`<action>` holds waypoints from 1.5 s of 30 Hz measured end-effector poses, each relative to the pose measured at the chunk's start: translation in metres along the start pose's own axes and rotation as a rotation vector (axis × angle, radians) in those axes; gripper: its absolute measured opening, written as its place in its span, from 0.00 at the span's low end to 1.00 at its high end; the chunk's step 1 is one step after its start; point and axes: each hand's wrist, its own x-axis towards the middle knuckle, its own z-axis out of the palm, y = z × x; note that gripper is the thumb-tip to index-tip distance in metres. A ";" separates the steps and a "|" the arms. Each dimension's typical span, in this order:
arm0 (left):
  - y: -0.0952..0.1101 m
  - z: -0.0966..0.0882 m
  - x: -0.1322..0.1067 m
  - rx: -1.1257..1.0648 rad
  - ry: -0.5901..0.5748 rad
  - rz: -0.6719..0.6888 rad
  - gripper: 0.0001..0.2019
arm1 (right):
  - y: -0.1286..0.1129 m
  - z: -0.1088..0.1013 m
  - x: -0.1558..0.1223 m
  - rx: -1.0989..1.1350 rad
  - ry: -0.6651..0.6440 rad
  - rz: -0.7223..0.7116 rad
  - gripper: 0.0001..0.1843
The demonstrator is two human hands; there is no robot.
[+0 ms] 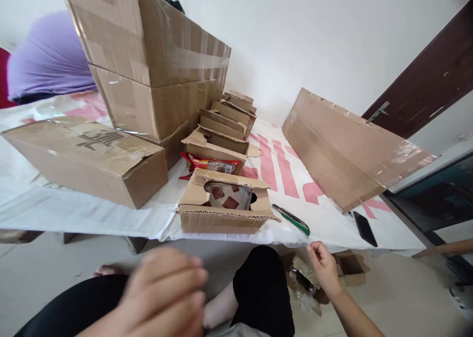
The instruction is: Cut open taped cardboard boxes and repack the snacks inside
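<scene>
Hands are well apart and off the cardboard: the left hand (166,287), blurred and loosely curled below the near edge of the worktop (92,211), may or may not hold something, I cannot tell; the right hand (320,260) has thumb and fingertips drawn narrowly together by that edge, with nothing visible between them. From the left, a closed, taped carton (84,154) lies beside a tall stack of cartons (121,100); its flat sides look stiff and its long shape would sit best with support at both ends. Next, at the middle of the near edge, stands the small open box (221,223), holding a patterned item (231,201) in clear wrapping. Its corrugated walls seem light and fairly rigid, but the ragged upper flaps would likely bend or tear, so the sounder hold is low on both end walls; the wrapping inside may be slippery. Just to its right, the green cutter (295,221) lies slantwise, its narrow end towards the box; it looks light and hard, safest taken by the green handle, nearest the right hand
</scene>
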 end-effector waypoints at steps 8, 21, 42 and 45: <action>0.012 0.127 -0.037 -0.415 -0.670 -0.803 0.05 | -0.063 0.061 -0.047 -0.197 -0.200 -0.501 0.14; -0.015 0.160 -0.066 -0.831 -0.529 -1.277 0.10 | -0.055 0.090 -0.051 -0.157 -0.207 -0.462 0.15; -0.017 0.166 -0.080 -0.801 -0.273 -1.304 0.09 | -0.052 0.104 -0.052 -0.250 -0.084 -0.642 0.08; -0.016 0.162 -0.078 -0.829 -0.257 -1.260 0.09 | -0.059 0.102 -0.053 -0.091 -0.208 -0.507 0.08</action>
